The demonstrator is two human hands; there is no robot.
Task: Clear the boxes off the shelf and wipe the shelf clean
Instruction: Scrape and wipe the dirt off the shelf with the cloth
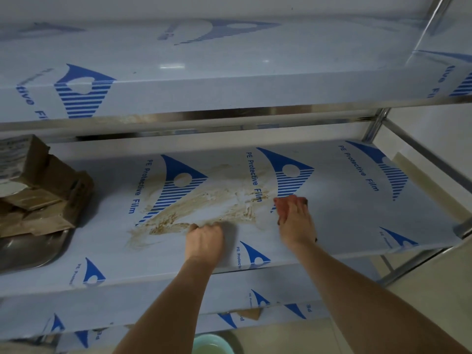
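**Middle shelf, mid-wipe: stain, boxes, two hands**

Middle shelf [344,213]: metal, covered in white film printed with blue sail marks and "PE Protective Film". Framed by steel posts at the right.

Stain [204,203]: brown smears and streaks across the centre of the film, fanning from lower left to upper right.

Left hand [204,238]: on the shelf surface at the lower edge of the stain, fingers curled under into a fist; whether anything is held inside cannot be told.

Right hand [293,218]: on the shelf at the right end of the stain, fingers together and stretched forward, blurred. Pressed on a dark brown cloth [302,200], only edges visible around the hand.

Boxes [43,190]: crumpled brown cardboard, stacked at the far left of the same shelf, well apart from both hands.

Metal tray [33,251]: just below the boxes, partly under them.

Upper shelf [204,80]: same film, directly above.

Pale green basin [212,344]: at the bottom edge, below the shelves.
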